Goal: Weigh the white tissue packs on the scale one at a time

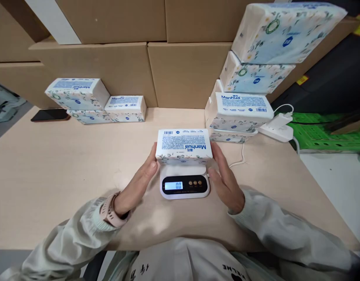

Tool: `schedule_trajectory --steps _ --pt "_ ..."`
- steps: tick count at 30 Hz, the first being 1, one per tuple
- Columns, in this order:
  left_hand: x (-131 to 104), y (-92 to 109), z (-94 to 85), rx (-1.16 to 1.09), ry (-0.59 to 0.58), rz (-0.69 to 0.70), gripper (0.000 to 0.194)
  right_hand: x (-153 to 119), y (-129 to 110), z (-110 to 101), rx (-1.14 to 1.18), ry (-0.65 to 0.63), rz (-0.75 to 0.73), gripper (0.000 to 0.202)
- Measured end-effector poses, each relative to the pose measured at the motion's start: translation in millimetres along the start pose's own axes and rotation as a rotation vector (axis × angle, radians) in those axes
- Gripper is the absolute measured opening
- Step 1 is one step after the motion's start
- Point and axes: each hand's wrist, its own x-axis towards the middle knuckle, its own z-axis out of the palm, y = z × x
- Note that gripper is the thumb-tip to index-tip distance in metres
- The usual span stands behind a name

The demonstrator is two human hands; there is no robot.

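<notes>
A white and blue tissue pack [183, 145] with upside-down "Manhua" lettering is held between my two hands, over the rear part of a white digital scale [184, 184]. The lit display reads 0.0. My left hand [141, 180] presses against the pack's left side, and my right hand [227, 181] is against its right side, thumb pointing toward the scale. Whether the pack's underside touches the scale cannot be made out.
Tissue packs [80, 95] lie at the back left beside a dark phone [50, 114]. A tall stack of packs [246, 105] stands at the back right, near a white power strip [276, 128] with cables. Cardboard boxes [180, 74] line the table's back; a green crate [329, 132] is right.
</notes>
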Motion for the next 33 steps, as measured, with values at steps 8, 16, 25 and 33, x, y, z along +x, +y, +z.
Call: schedule_trajectory --steps 8,16,25,33 --pt "-11 -30 -31.1 0.174 0.164 0.261 0.052 -4 24 -20 -0.031 0.533 -0.231 0.054" --pt "-9 -32 -33.4 0.152 0.129 0.240 0.053 -5 24 -20 -0.098 0.487 -0.222 0.056" --pt "-12 -39 -33.8 0.166 0.090 0.238 0.052 -8 23 -20 -0.133 0.518 -0.166 0.053" --pt "-13 -39 -34.6 0.173 0.058 0.239 0.053 -7 20 -16 -0.081 0.536 -0.137 0.049"
